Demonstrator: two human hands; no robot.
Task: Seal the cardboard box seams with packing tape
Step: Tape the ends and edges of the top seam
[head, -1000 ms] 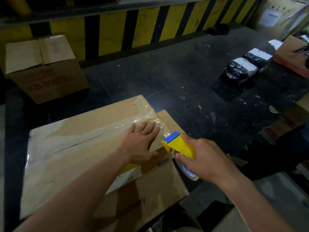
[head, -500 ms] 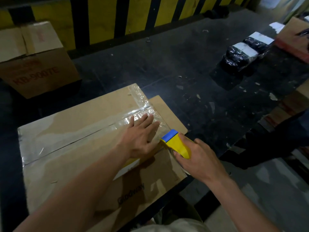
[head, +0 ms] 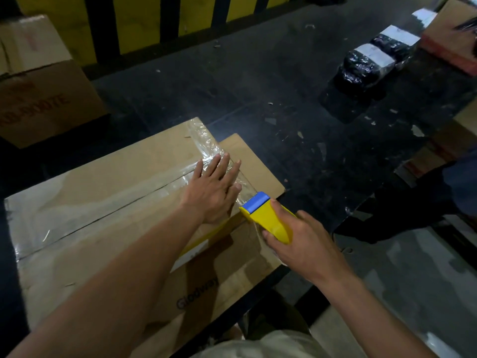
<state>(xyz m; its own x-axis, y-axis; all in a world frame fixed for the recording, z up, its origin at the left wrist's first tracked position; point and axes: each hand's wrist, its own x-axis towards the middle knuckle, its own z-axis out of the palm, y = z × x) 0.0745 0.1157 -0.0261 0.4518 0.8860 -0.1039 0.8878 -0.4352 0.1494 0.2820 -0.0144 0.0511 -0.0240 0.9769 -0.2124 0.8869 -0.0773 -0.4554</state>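
1. Cardboard box (head: 116,171) is being sealed at the near left of a dark table (head: 258,99), clear tape (head: 204,140) lying along its top seam.
2. The left hand (head: 214,192) is being pressed flat on the taped seam near the box's right end, fingers straight.
3. A yellow tape dispenser (head: 271,218) with a blue tip is being gripped in the right hand (head: 302,244), fingers curled round it, its tip just beside the left fingertips.
4. A second box (head: 38,81) is sitting far left, black wrapped parcels (head: 369,60) far right.
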